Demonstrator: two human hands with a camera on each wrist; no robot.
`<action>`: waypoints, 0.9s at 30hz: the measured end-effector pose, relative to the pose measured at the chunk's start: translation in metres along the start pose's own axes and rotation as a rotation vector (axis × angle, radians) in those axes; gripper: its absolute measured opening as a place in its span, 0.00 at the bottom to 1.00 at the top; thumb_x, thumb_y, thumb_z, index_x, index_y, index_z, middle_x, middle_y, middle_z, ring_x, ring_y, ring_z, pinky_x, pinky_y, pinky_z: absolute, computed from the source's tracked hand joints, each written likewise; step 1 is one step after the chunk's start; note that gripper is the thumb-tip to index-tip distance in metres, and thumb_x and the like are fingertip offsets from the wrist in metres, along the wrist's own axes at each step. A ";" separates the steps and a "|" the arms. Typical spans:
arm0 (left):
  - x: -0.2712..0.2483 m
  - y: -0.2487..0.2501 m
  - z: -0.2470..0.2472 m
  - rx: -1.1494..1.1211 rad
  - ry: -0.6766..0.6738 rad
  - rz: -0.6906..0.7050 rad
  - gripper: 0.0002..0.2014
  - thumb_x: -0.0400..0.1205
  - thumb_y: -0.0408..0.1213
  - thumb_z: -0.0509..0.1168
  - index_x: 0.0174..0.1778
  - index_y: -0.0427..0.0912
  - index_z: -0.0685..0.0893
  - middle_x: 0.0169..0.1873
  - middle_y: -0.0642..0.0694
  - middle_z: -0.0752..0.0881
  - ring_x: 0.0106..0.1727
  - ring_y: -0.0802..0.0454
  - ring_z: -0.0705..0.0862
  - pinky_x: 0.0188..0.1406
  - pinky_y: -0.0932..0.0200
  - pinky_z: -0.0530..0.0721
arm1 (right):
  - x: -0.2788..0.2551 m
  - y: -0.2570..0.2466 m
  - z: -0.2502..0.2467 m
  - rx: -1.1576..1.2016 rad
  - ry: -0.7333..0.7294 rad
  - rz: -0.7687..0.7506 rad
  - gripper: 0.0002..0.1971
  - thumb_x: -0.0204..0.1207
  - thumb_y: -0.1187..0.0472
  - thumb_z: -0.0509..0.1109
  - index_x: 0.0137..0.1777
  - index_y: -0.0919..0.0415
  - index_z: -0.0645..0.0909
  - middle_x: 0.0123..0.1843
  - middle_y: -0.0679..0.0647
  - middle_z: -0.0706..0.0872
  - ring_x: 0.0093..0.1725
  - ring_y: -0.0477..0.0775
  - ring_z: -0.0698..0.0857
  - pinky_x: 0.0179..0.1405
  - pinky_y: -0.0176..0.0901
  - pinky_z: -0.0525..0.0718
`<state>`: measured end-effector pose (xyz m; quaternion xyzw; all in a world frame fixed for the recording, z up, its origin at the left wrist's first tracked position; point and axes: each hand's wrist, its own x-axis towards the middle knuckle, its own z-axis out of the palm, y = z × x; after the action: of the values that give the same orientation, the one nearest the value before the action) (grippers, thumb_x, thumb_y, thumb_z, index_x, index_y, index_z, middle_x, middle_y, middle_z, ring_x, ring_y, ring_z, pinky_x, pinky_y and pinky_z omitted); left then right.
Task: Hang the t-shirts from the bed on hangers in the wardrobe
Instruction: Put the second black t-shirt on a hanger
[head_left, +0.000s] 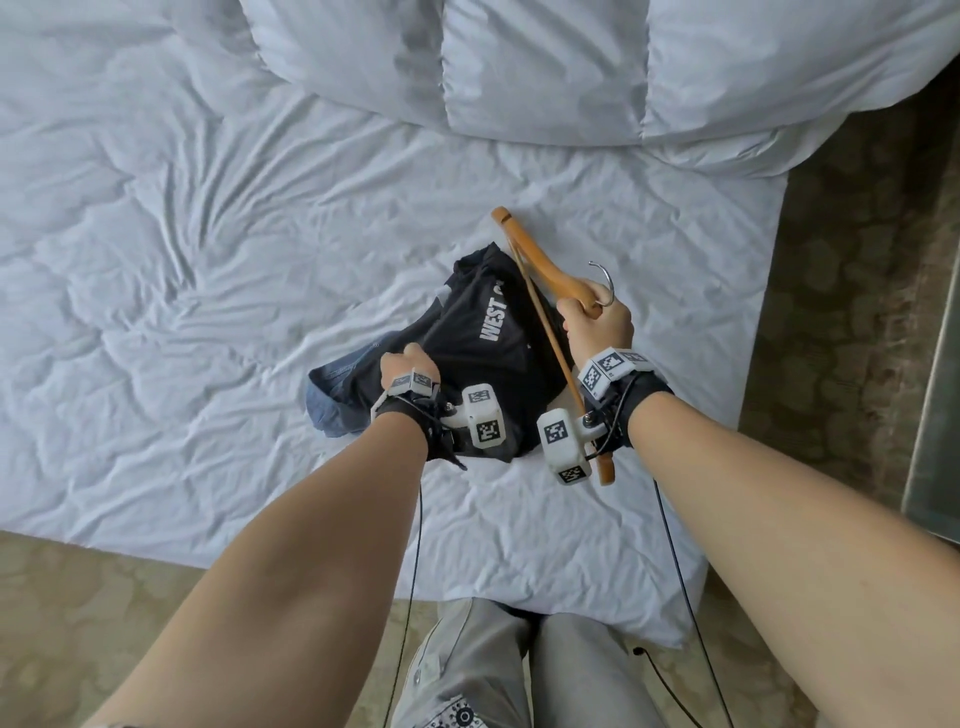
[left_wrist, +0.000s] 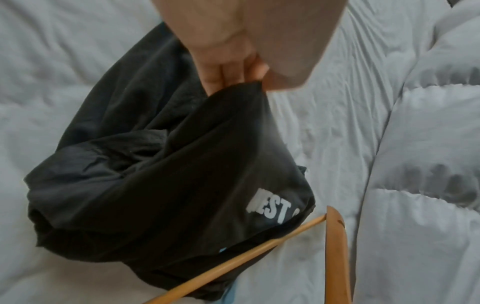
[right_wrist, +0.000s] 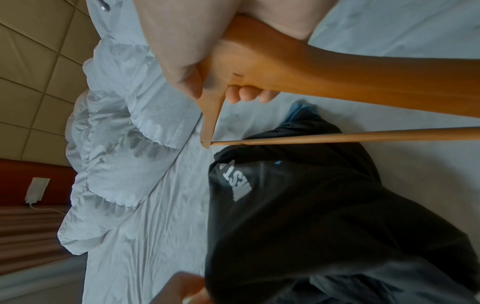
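The left hand (head_left: 408, 364) grips a bunched edge of the black t-shirt (head_left: 488, 353), fingers (left_wrist: 223, 76) curled and pinching the cloth from above w/ the thumb on the other side. The shirt is lifted at that edge & sags down to the bed (head_left: 208, 260); its lower folds rest crumpled on the white sheet. White print reading "WEST" shows on the front; the rest of the word is folded out of sight.

The right hand (head_left: 597, 327) holds the wooden hanger (head_left: 540, 275) at its middle, just under the metal hook (head_left: 602, 283). Fingers (right_wrist: 246, 95) are wrapped round the thick shoulder piece, thumb on the near face. The hanger is tilted: one end points away toward the duvet (head_left: 571, 67), the other end reaches back past the right wrist. Its thin lower bar (head_left: 550, 338) runs along the right side of the shirt; in the left wrist view the bar crosses the shirt's lower edge, touching or nearly so — can't tell which.

A blue garment (head_left: 332, 384) pokes out from under the left side of the black shirt, flat on the sheet. It looks like denim-coloured cloth; type unclear.

The duvet is heaped in puffy folds at the far end of the bed. A patterned carpet (head_left: 852, 291) lies right of the bed & in front of it. The person stands at the near edge, grey trousers (head_left: 519, 665) visible at the bottom. Both wrists carry strapped cameras w/ black-and-white markers, & thin black cables hang down. In the right wrist view a padded beige wall panel (right_wrist: 39, 61) sits beyond the duvet.
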<state>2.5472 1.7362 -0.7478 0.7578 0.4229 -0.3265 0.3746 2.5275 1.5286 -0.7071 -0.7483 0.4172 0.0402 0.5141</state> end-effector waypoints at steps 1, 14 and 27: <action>0.001 0.000 -0.001 -0.052 -0.026 -0.018 0.20 0.83 0.48 0.53 0.58 0.36 0.80 0.52 0.40 0.86 0.52 0.38 0.83 0.51 0.51 0.75 | 0.000 -0.001 0.001 0.000 -0.005 -0.005 0.10 0.72 0.60 0.70 0.51 0.50 0.87 0.37 0.53 0.88 0.38 0.54 0.86 0.39 0.42 0.84; -0.016 0.032 0.036 -0.157 -0.529 0.081 0.17 0.76 0.45 0.76 0.54 0.38 0.90 0.51 0.37 0.91 0.53 0.38 0.90 0.60 0.40 0.87 | 0.010 0.004 -0.002 -0.030 -0.025 0.029 0.09 0.71 0.58 0.71 0.51 0.50 0.87 0.39 0.57 0.89 0.41 0.58 0.88 0.43 0.45 0.85; -0.045 0.053 0.001 -0.046 -0.597 0.280 0.07 0.81 0.38 0.69 0.55 0.48 0.86 0.50 0.47 0.88 0.51 0.50 0.87 0.58 0.51 0.83 | -0.003 -0.028 -0.007 -0.147 -0.250 0.013 0.14 0.72 0.54 0.72 0.57 0.42 0.82 0.46 0.46 0.89 0.46 0.49 0.88 0.44 0.40 0.82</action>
<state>2.5748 1.6983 -0.6958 0.6707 0.1933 -0.4698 0.5405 2.5417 1.5285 -0.6812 -0.7703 0.3507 0.1672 0.5056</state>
